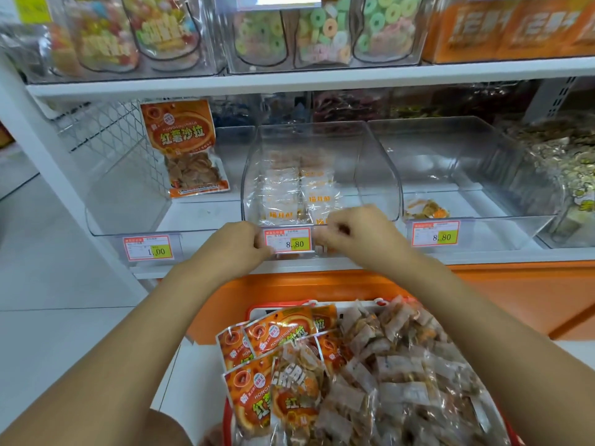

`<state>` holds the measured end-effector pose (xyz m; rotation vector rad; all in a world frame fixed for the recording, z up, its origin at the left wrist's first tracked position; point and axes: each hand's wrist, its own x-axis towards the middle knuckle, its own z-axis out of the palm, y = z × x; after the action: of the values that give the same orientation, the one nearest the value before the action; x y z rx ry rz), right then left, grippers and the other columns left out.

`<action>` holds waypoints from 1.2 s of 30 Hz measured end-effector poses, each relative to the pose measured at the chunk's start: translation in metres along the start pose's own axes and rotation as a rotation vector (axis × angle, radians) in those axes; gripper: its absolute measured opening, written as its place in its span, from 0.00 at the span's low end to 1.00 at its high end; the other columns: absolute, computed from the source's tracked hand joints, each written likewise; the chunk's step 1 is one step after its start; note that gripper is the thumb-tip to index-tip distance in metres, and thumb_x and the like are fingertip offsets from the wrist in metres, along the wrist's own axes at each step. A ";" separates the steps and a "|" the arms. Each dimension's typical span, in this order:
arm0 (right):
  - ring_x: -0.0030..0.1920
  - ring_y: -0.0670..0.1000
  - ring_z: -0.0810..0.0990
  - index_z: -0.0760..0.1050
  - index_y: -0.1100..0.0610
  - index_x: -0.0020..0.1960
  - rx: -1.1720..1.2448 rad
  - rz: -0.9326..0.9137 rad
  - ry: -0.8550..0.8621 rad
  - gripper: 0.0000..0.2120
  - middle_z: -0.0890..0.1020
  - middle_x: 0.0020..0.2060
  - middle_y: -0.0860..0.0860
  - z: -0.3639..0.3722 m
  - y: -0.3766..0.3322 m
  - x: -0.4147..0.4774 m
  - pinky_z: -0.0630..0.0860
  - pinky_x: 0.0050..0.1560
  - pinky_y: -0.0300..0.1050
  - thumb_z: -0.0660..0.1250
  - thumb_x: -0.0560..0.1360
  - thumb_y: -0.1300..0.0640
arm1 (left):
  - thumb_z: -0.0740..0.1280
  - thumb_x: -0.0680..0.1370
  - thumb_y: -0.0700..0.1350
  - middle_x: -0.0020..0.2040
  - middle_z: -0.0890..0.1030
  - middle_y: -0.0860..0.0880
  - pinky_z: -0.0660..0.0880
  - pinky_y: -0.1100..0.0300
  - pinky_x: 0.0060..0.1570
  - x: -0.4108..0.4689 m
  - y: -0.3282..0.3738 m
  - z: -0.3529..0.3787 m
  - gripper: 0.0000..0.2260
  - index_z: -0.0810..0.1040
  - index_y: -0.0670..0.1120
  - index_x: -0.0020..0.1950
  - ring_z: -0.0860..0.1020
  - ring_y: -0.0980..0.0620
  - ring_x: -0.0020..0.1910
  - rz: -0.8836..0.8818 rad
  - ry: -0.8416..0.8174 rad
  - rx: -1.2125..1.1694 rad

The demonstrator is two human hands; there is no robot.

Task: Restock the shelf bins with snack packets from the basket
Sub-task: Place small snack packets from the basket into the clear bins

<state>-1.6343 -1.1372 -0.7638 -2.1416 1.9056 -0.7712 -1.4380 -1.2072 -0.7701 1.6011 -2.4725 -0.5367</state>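
A clear middle shelf bin point(380, 175) holds several small white packets point(289, 201) with orange print. Both hands are at its front lip, either side of the 8.80 price tag point(287, 241). My left hand point(235, 244) grips the lip at the tag's left end, fingers curled. At the tag's right end my right hand point(354, 231) curls its fingers over the lip. Below them a red basket point(251, 312) is heaped with orange snack packets point(277, 333) on the left and small clear-wrapped packets point(402, 365) on the right.
The left bin point(128, 201) holds one upright orange packet point(186, 146). The right bin point(467, 175) has a few loose packets point(425, 210). Further right is a full bin point(566, 175). A shelf above carries bins of ring candies point(322, 30). Orange cabinet point(515, 291) sits below the shelf.
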 end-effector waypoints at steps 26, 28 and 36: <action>0.53 0.49 0.69 0.72 0.52 0.45 -0.036 -0.121 -0.530 0.13 0.74 0.50 0.50 0.147 0.048 -0.076 0.70 0.49 0.46 0.72 0.70 0.47 | 0.76 0.70 0.47 0.52 0.80 0.48 0.75 0.56 0.52 -0.014 -0.004 0.009 0.14 0.79 0.46 0.53 0.78 0.50 0.52 -0.011 -0.213 0.092; 0.49 0.47 0.72 0.73 0.52 0.44 0.132 -0.022 -0.454 0.10 0.76 0.46 0.48 0.137 0.049 -0.077 0.72 0.48 0.47 0.71 0.72 0.48 | 0.76 0.69 0.52 0.57 0.80 0.49 0.73 0.59 0.51 -0.014 -0.001 0.013 0.20 0.79 0.46 0.58 0.77 0.50 0.54 -0.031 -0.364 0.176; 0.36 0.52 0.74 0.73 0.48 0.38 0.839 0.225 0.005 0.12 0.76 0.33 0.49 0.072 0.030 -0.076 0.71 0.40 0.48 0.63 0.76 0.43 | 0.71 0.65 0.65 0.47 0.83 0.50 0.77 0.56 0.53 -0.027 0.026 0.019 0.24 0.81 0.49 0.51 0.80 0.51 0.49 0.037 -0.610 -0.068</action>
<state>-1.6289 -1.0839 -0.8587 -1.3840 1.4022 -1.2340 -1.4547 -1.1694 -0.7762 1.5294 -2.8351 -1.2475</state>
